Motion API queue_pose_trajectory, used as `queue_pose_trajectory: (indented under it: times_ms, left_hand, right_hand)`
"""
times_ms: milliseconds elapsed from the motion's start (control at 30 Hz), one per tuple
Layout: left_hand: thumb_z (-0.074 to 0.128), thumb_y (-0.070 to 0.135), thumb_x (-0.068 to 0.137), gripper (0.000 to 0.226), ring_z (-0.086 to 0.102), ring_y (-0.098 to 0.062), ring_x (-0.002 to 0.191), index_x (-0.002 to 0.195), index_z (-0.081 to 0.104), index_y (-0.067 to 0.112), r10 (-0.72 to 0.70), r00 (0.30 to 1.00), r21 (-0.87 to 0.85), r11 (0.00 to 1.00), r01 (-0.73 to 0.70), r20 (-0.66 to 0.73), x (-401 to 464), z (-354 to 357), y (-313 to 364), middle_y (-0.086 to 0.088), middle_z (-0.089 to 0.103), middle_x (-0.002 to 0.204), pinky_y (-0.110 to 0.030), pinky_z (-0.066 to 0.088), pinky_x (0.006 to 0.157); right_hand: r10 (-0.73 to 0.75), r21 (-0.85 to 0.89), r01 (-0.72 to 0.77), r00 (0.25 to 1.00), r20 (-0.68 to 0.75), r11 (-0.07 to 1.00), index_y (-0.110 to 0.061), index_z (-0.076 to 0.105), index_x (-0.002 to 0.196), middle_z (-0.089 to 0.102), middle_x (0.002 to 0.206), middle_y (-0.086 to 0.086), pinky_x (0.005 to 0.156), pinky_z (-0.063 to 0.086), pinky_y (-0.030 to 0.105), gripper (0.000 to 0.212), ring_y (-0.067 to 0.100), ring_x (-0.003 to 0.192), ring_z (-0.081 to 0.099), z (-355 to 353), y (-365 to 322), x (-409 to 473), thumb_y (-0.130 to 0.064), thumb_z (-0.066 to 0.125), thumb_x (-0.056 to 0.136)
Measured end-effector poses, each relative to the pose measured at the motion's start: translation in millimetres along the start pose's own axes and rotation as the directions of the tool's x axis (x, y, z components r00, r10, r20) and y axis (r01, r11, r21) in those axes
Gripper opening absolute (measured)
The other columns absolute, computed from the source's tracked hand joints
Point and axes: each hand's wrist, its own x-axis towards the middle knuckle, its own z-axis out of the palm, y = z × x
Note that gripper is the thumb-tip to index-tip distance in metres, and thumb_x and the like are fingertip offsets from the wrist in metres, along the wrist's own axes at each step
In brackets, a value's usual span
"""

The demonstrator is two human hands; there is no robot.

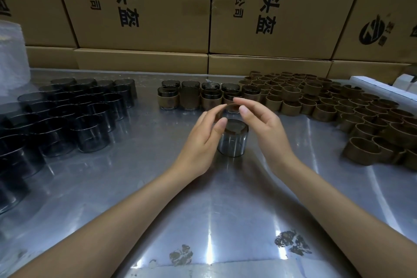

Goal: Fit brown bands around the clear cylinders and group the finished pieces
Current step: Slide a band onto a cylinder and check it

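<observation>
Far left: big cluster of bare clear cylinders (74, 117) on the steel surface (203, 221), still unbanded, so plenty left. Centre back: finished pieces (191, 97) grouped in a short row, roughly ten, some stacked. Centre: one clear cylinder (232, 142) stands alone on the surface. Left hand (203, 140) and right hand (268, 128) hold a brown band (230, 107) just above its rim, each grip pinched on the band's sides with fingertips; band not yet seated. Right: large pile of loose brown bands (327, 106). Judged early in the job. Cardboard cartons (144, 7) behind read "P头盔" and "有限公司", "(西区)"; round logo far right, unreadable.
</observation>
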Motion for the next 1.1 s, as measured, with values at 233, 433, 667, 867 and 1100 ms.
queue_pose_trajectory:
  times_ms: [233,433,667,867,1100]
  left_hand:
    - [0.032,0.035,0.101,0.024,0.04,0.015,0.114,0.119,0.048,0.039,-0.116,0.991,-0.062,0.991,0.119,0.06,-0.5,2.9,-2.9,0.015,0.047,0.115,-0.002,0.026,0.097]
    - [0.027,0.062,0.088,0.042,0.038,0.018,0.121,0.125,0.04,0.045,-0.202,0.948,-0.134,0.962,0.24,0.247,-0.3,2.2,-3.9,0.024,0.047,0.129,-0.01,0.03,0.103]
    - [0.032,0.064,0.079,0.036,0.043,0.025,0.103,0.112,0.039,0.049,-0.244,0.933,-0.066,0.961,0.27,0.264,3.9,-1.4,2.1,0.027,0.047,0.12,0.007,0.03,0.08]
    - [0.011,0.083,0.078,0.091,0.037,-0.008,0.131,0.138,0.039,0.021,-0.293,0.934,0.016,0.955,0.296,0.204,2.4,2.9,-0.5,0.005,0.043,0.137,-0.035,0.028,0.114]
    - [0.026,0.082,0.077,0.091,0.052,-0.018,0.124,0.132,0.037,0.01,-0.417,0.895,-0.332,0.832,0.445,0.156,5.9,8.0,13.9,-0.015,0.044,0.136,-0.042,0.044,0.105]
  right_hand:
    - [0.147,-0.085,-0.152,0.987,-0.064,0.985,-0.023,0.058,0.108,0.062,0.115,0.0,0.097,0.042,0.029,0.021,0.017,0.115,0.053,9.6,17.0,-1.4,-0.029,0.038,0.102]
    - [0.224,-0.104,-0.228,0.973,-0.046,0.968,-0.025,0.045,0.117,0.055,0.117,-0.001,0.096,0.04,0.031,0.025,0.014,0.115,0.05,14.1,26.4,-0.4,-0.038,0.029,0.103]
    - [0.341,-0.274,-0.303,0.934,0.106,0.913,-0.027,0.038,0.141,0.048,0.138,-0.003,0.109,0.032,0.038,0.066,0.014,0.128,0.044,1.6,38.6,5.7,-0.069,0.022,0.092]
    - [0.327,-0.213,-0.284,0.924,0.199,0.935,-0.029,0.034,0.127,0.041,0.118,-0.022,0.094,0.032,0.022,0.071,-0.009,0.111,0.042,6.4,29.3,-0.2,-0.079,0.029,0.076]
    - [0.371,0.1,-0.385,0.918,0.138,0.917,-0.016,0.045,0.132,0.054,0.131,0.007,0.106,0.041,0.044,0.075,0.017,0.12,0.055,24.1,26.2,-0.6,-0.073,0.04,0.084]
